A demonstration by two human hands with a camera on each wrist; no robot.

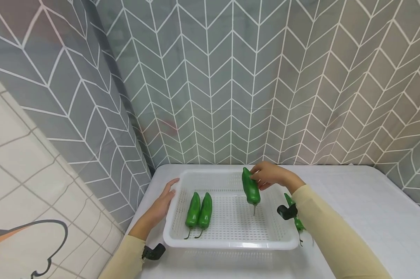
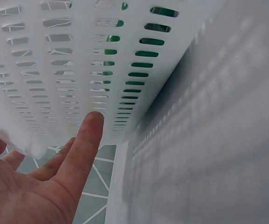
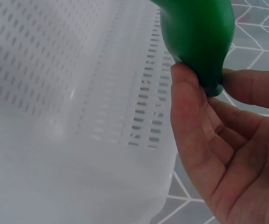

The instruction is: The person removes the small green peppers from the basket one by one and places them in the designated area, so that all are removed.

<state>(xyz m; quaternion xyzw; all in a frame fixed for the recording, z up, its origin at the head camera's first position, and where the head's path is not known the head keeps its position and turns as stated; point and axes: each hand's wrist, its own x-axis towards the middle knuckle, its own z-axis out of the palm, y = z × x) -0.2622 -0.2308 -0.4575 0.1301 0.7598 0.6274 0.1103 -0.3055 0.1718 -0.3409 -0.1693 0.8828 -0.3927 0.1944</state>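
My right hand (image 1: pixel 268 175) pinches a glossy green chili pepper (image 1: pixel 250 186) near its tip, above the right part of a white perforated basket (image 1: pixel 227 244). The pepper's stem hangs down toward the basket floor. In the right wrist view, the thumb and fingers close on the narrow end of the pepper (image 3: pixel 199 32). At the basket's left side rests my left hand (image 1: pixel 163 202), fingers straight along the outer wall, as the left wrist view of that hand (image 2: pixel 55 182) shows. Two green peppers (image 1: pixel 194 211) (image 1: pixel 205 211) lie side by side in the basket's left part, stems toward me.
More green pepper (image 1: pixel 298 223) shows on the white table (image 1: pixel 356 201) right of the basket, partly hidden by my right forearm. Behind the table hangs a grey curtain (image 1: pixel 230 97) with white chevron lines. White tiles (image 1: pixel 31 174) run along the left.
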